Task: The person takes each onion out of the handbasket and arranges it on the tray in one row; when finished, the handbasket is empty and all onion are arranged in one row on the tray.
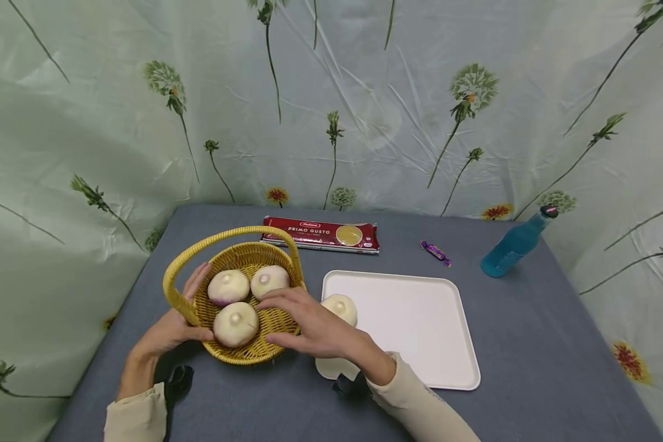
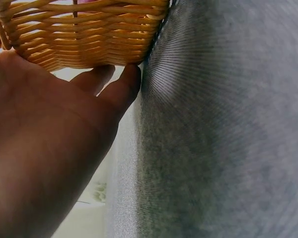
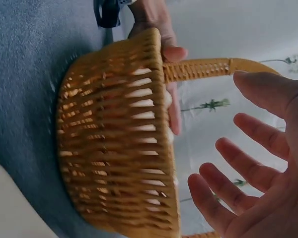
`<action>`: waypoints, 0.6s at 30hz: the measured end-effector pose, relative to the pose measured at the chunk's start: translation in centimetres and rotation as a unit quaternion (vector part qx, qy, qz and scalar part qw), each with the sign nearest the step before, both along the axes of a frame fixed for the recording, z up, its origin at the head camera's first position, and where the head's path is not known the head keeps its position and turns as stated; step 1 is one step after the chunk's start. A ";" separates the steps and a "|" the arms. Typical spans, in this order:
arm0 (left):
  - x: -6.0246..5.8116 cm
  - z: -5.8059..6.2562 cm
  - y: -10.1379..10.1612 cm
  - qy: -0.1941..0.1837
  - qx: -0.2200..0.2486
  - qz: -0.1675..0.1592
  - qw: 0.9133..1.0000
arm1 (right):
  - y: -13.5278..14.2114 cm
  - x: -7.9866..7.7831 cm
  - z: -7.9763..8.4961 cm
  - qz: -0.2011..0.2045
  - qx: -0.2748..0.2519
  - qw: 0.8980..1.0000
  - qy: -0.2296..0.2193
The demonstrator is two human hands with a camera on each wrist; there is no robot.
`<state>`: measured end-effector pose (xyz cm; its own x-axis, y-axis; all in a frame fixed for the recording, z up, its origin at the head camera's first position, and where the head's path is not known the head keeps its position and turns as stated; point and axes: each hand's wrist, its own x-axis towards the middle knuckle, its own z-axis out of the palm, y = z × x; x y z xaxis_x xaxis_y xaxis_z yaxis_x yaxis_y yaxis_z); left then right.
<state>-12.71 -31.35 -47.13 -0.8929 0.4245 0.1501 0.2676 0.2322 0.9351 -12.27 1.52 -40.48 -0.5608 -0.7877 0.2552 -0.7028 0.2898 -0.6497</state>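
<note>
A yellow wicker basket (image 1: 243, 356) with an arched handle stands on the left of the table. Inside it lie three white turnips, one at the front (image 1: 236, 325), one at back left (image 1: 229, 286) and one at back right (image 1: 270, 281). My left hand (image 1: 168, 331) holds the basket's left side, thumb towards the front and fingers farther back. Over the basket's right rim hovers my right hand (image 1: 317, 325), fingers spread and nothing gripped. Beside it another turnip (image 1: 341, 309) sits at the left edge of a white tray (image 1: 414, 331), partly hidden by that hand.
Behind the basket lies a red biscuit packet (image 1: 320, 234). A purple wrapped candy (image 1: 436, 253) is beyond the tray, and a blue bottle (image 1: 516, 244) with a dark cap stands at the right. A flowered curtain (image 1: 364, 123) hangs along the table's far edge.
</note>
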 end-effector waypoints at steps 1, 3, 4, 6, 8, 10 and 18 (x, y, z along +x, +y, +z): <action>0.0 0.0 0.0 -0.004 0.003 -0.002 1.000 | -0.2 0.0 -0.1 0.002 -0.001 1.000 -0.004; 0.0 0.1 0.0 -0.013 0.007 -0.004 1.000 | -0.7 0.0 -0.2 0.002 0.004 1.000 -0.005; 0.1 0.2 0.0 -0.019 0.010 -0.006 1.000 | -0.9 0.0 -0.3 0.003 0.006 1.000 -0.005; 0.1 0.3 0.0 -0.024 0.013 -0.007 1.000 | -1.2 0.0 -0.5 0.002 0.009 1.000 -0.006; 0.2 0.3 0.1 -0.027 0.014 -0.009 0.999 | -1.6 0.0 -0.6 -0.001 0.011 1.000 -0.005; 0.2 0.3 0.1 -0.027 0.016 -0.011 0.999 | -2.0 -0.1 -0.7 -0.002 0.009 1.000 -0.004; 0.4 0.2 -0.1 -0.042 0.021 -0.009 0.999 | -3.7 -0.5 -1.1 0.000 -0.010 1.000 -0.019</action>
<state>-12.35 -31.45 -46.94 -0.8953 0.4356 0.0931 0.1915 0.1878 0.9634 -12.82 -2.22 -41.55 -0.5703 -0.7827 0.2493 -0.6774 0.2764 -0.6817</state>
